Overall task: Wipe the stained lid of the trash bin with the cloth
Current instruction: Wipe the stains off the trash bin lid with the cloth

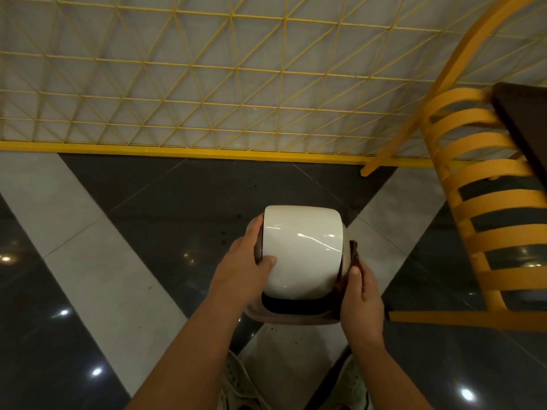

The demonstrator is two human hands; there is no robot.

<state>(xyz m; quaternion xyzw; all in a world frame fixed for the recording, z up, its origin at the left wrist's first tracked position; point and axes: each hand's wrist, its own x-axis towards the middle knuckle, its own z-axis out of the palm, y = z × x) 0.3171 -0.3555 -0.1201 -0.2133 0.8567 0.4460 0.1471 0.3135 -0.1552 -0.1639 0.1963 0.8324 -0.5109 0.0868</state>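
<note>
- Now the trash bin [291, 316] stands on the floor [97, 261], on the tiles between the person's shoes [236, 380] and the yellow mesh fence [177, 84], with a yellow chair [479, 202] near it on the right side.
- Its lid [302, 250] is a white, rounded swing lid, and it sits on top of the brownish rim of the bin; a dark opening shows at the near edge of the lid.
- The left hand [248, 261] grips the left side of the bin top: the fingers curl around the rim and the thumb lies on the white lid. I judge that this hand keeps the bin steady.
- The right hand [359, 294] is closed around a dark brown cloth [353, 255] and presses it against the right edge of the lid, where the lid meets the rim.
- The cloth is mostly hidden behind the hand and the lid, so I cannot tell how much of it touches the surface.
- The top of the lid looks glossy and shows reflections of lamps; I see no clear stain on the part that faces the camera.
- My judgement is that the wiping is in progress, and maybe far along, because the broad white face looks clean already.
- What is probably left: the right side and the seams near the rim, also the near edge by the dark opening. The far side of the lid is not visible, so its state is unknown.
</note>
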